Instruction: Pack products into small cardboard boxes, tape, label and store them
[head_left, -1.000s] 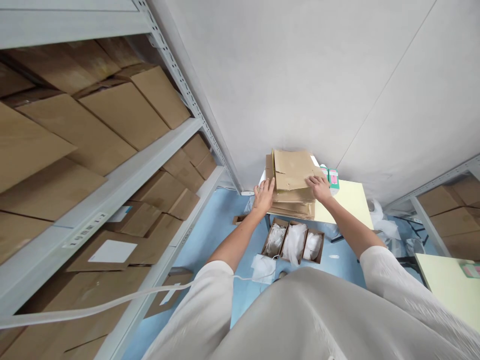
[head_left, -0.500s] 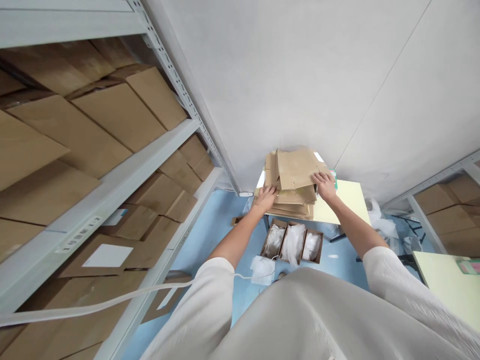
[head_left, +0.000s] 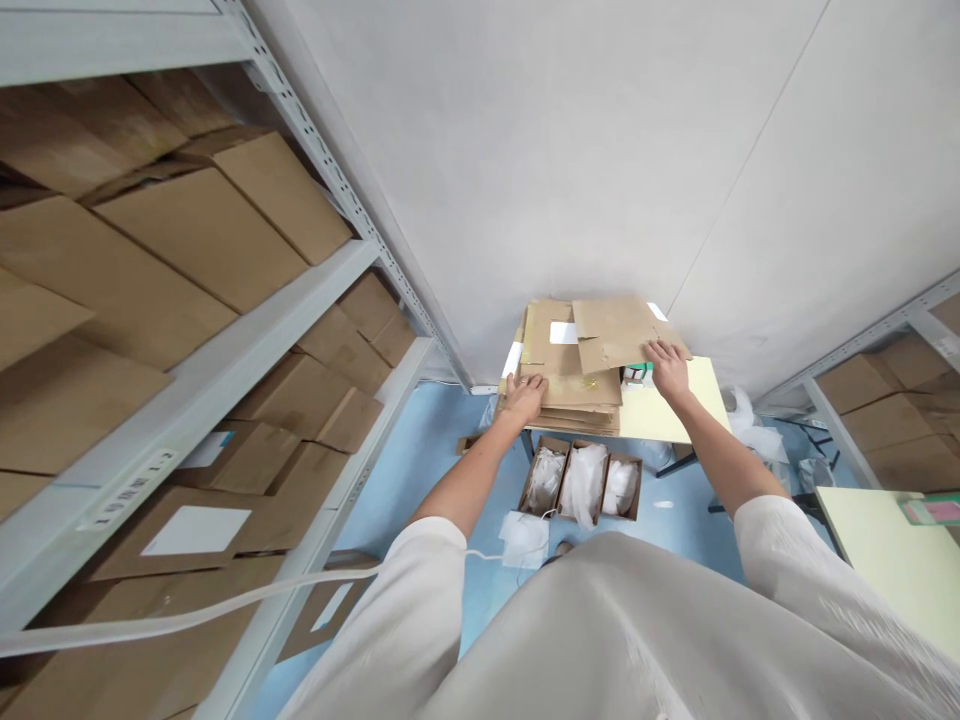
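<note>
A stack of flattened cardboard boxes lies on the left part of a pale yellow table against the wall. My left hand rests on the front left edge of the stack, fingers spread. With my right hand I grip the near right edge of one flattened cardboard box, which overlaps the stack and sticks out to its right. The thumb of that hand is hidden. Under the held box a green and white item shows in part on the table.
Tall metal shelving full of cartons stands close on my left. Below the table, open boxes with white plastic bags sit on the blue floor. Another yellow table and a shelf with cartons are at right. A pale cord crosses at left.
My right hand has slid the top flattened box to the right, uncovering a white label on the stack. My left hand stays on the stack. The view has shifted slightly.
</note>
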